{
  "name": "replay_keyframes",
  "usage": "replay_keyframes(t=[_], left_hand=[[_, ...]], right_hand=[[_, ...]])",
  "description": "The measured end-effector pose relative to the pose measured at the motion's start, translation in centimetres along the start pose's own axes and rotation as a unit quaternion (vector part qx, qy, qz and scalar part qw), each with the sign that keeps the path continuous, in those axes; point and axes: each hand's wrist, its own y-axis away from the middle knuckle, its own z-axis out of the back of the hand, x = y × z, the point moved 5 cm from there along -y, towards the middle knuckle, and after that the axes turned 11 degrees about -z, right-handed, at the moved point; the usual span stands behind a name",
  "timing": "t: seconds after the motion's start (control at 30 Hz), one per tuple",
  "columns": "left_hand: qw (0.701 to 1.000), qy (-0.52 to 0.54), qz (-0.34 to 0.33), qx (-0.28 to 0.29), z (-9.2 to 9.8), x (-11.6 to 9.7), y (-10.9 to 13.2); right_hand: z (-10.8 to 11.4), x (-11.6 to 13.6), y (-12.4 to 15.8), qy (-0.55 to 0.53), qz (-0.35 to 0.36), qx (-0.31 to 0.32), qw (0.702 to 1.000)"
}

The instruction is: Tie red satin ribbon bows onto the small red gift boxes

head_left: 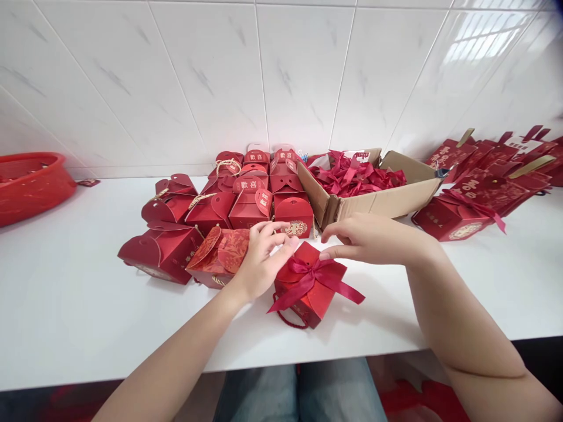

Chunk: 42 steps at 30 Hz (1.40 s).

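Observation:
A red gift box (325, 296) with a dark red ribbon bow (313, 272) on its top sits in front of me on the white table. A red cord handle (294, 321) hangs at its near left side. My left hand (266, 258) hovers at the box's upper left, fingers apart, with nothing in it. Above the upper right corner is my right hand (367, 239), its thumb and bent fingers separated around a gap. Whether either hand touches the box is hard to tell. Just left of my left hand stands a patterned orange-red box (222, 252).
Several red boxes (250, 205) stand in rows behind. An open cardboard box (378, 202) holds dark red ribbons (352, 176). At right are another bowed box (453, 217) and several red bags (492, 176). A red basin (35, 190) sits far left, below the tiled wall (211, 76).

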Motion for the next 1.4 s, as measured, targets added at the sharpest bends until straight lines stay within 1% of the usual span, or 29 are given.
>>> replay_keyframes(t=[0.13,0.23,0.37,0.5,0.73,0.87,0.93,1.03,1.13,1.27,1.4], left_hand=[[0.996,0.039,0.067,0.045,-0.3,0.7,0.2],[0.987,0.105,0.103,0.060,-0.5,0.8,0.3],[0.967,0.200,0.138,0.074,-0.8,0.7,0.2],[0.955,0.238,0.162,0.072,-1.1,1.0,0.1],[0.961,0.213,0.169,0.055,-1.2,1.6,0.1],[0.961,0.213,0.168,0.057,-1.2,1.5,0.1],[0.957,0.227,0.168,0.063,-1.2,1.2,0.0],[0.950,0.251,0.168,0.073,-1.3,0.9,0.0],[0.949,0.260,0.167,0.069,-1.2,0.8,0.0],[0.947,0.261,0.171,0.075,-1.2,0.8,0.3],[0.969,0.181,0.141,0.096,-1.3,0.6,0.4]], right_hand=[[0.0,1.2,-0.1,-0.008,0.052,-0.028,0.998],[-0.5,2.4,-0.2,-0.016,0.094,-0.023,0.995],[-1.5,2.9,-0.6,-0.002,0.110,-0.006,0.994],[-1.9,2.9,-0.7,0.005,0.122,-0.002,0.993],[-2.2,3.2,-0.4,0.022,0.125,0.034,0.991],[-2.1,3.1,-0.3,0.024,0.117,0.041,0.992],[-1.6,2.7,-0.2,0.011,0.101,0.041,0.994],[-0.8,1.2,0.0,-0.009,0.048,0.052,0.997],[-0.3,-0.2,0.1,-0.008,0.006,0.071,0.997],[-0.4,-0.6,0.1,0.005,0.017,0.093,0.995],[-0.5,-0.1,0.2,0.010,0.034,0.093,0.995]])
